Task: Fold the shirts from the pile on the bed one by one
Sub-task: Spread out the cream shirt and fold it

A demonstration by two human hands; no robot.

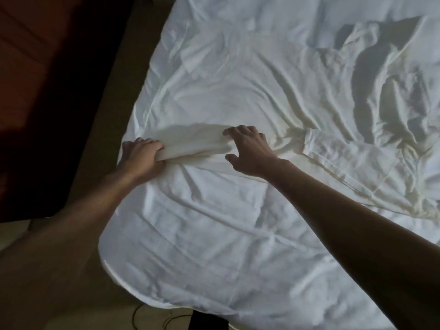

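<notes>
Shirt (pixel 238 96) hem in left hand (pixel 142 154) at bed (pixel 190 222) edge, right hand (pixel 248 151) touching.

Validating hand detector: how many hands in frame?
2. Left hand grips a fold of the cream shirt near the edge of the bed; right hand just right of it, fingers over the same fold. None look hidden.

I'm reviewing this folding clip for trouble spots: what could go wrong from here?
1. The left hand grips a bunched fold of the cream shirt close to the side edge of the bed; a tug could drag it off.
2. The shirt lies wrinkled, so creases may get folded in.
3. The right hand only rests on the cloth, so it may slip.
</notes>
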